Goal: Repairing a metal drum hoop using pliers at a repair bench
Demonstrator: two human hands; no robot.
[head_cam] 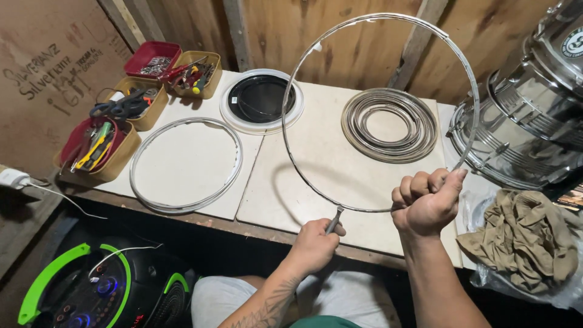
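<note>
My right hand [427, 201] is closed around the lower right of a large thin metal hoop [376, 18], holding it upright over the white tabletop [322, 164]. My left hand [315, 242] grips a small metal tool [334, 219] whose tip touches the hoop's bottom edge. The hoop rises almost to the top of the view.
A flat metal ring [185, 164] lies at left. A stack of coiled metal hoops [388, 124] and a black-and-white drumhead [261, 100] lie behind. Tool trays [100, 146] line the left edge. A chrome drum shell [534, 115] and crumpled cloth [522, 237] sit right. A speaker [103, 285] stands below.
</note>
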